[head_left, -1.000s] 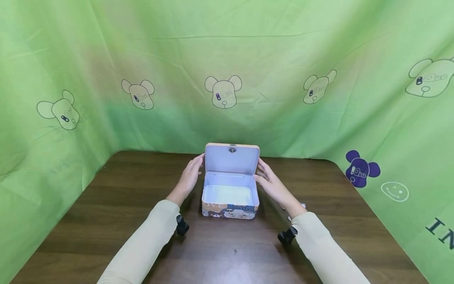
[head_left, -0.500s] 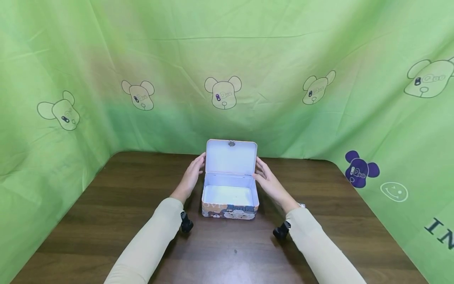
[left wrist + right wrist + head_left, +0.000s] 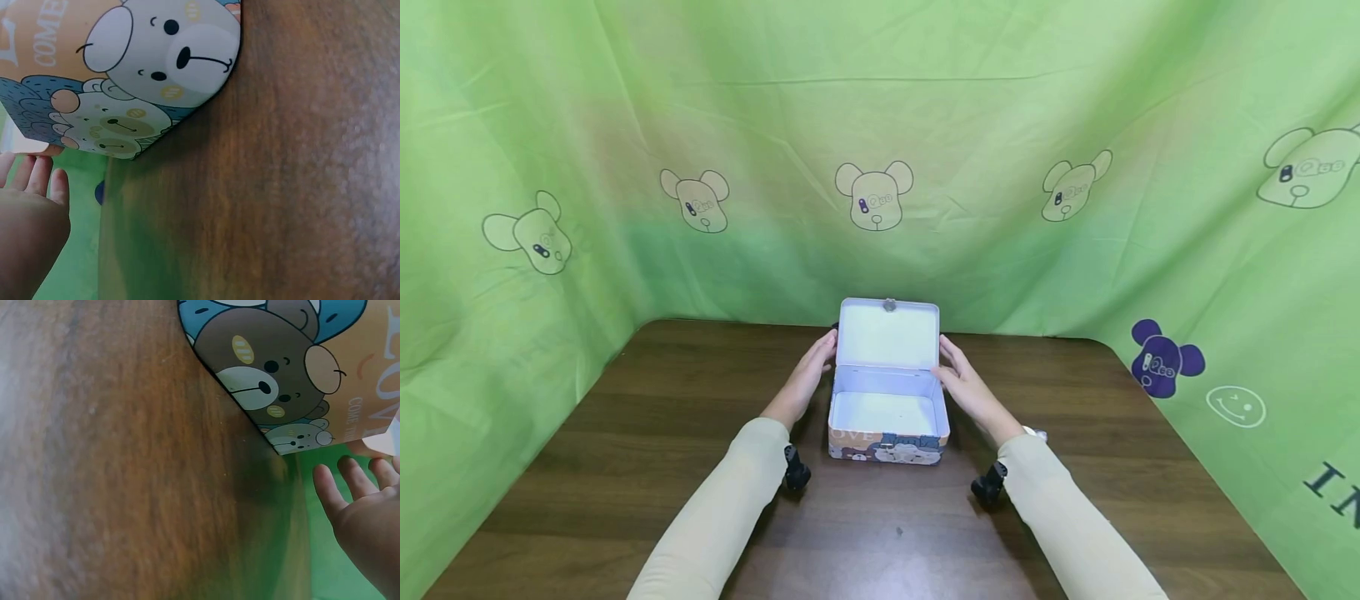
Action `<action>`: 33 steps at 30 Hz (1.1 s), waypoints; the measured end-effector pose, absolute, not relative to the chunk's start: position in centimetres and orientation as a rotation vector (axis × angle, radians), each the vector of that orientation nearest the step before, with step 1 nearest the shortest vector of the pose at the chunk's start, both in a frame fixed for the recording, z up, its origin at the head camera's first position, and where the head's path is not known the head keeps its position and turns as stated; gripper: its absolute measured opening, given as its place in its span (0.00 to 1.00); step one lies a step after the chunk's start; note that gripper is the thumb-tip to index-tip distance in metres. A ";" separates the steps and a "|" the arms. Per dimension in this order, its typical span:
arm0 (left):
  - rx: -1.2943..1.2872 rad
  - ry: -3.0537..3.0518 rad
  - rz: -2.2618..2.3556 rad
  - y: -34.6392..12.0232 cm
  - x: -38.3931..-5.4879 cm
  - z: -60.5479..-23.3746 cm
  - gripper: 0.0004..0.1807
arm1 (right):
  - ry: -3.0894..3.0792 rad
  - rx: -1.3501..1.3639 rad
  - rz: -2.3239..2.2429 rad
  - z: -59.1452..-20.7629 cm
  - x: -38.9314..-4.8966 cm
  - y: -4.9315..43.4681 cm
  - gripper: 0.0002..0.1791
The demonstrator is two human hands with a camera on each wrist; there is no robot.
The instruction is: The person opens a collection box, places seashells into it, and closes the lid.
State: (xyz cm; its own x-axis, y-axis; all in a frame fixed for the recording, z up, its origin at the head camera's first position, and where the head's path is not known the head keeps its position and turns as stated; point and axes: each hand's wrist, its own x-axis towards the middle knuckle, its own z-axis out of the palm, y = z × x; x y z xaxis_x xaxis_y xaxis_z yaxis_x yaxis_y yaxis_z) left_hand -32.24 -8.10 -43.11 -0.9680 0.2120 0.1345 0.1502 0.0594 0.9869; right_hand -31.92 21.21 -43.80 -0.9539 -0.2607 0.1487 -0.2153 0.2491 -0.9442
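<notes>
In the head view a hinged tin box [image 3: 883,451] stands on the table, its lid [image 3: 889,333] raised and leaning back. The pale inside shows, with a round metal clasp [image 3: 890,305] at the lid's top edge. My left hand [image 3: 801,382] is at the lid's left edge, fingers extended. On the other side, my right hand [image 3: 973,392] has its fingers extended along the lid's right edge, thumb near the hinge. Both wrist views show cartoon bears printed on the tin's side walls and relaxed fingers near the lid; some fingertips are hidden there.
A dark wooden table [image 3: 625,467] carries the box near its back edge. Green cloth [image 3: 985,100] with bear-head prints hangs behind and at both sides. A small whitish object [image 3: 1037,433] shows partly behind the right wrist. Black cameras sit on both wrists.
The lid has tilted further back, with both hands following at its edges. The forearms have drawn slightly closer together. The box's base has stayed in place.
</notes>
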 end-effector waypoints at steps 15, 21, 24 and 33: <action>0.304 2.247 2.048 -7.7 -32.3 -43.5 0.40 | 2.344 -0.320 -1.850 -42.4 -30.7 20.6 0.34; 0.270 2.237 2.034 -7.7 -32.0 -43.6 0.39 | 2.352 -0.272 -1.785 -40.9 -29.3 20.2 0.33; 0.255 2.236 2.025 -7.7 -31.9 -43.6 0.39 | 2.350 -0.268 -1.774 -40.8 -29.2 20.2 0.33; 0.262 2.244 2.022 -7.6 -31.7 -43.6 0.39 | 2.312 -0.267 -1.816 -43.3 -31.2 21.1 0.34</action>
State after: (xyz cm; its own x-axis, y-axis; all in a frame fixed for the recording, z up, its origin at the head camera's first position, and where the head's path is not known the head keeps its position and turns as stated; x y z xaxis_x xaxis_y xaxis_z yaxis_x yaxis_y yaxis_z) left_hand -31.74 -7.64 -43.63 -0.9791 0.2003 0.0343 0.0550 0.0983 0.9936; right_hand -31.22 21.10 -43.26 -0.9660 -0.2559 -0.0372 -0.0245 0.2336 -0.9720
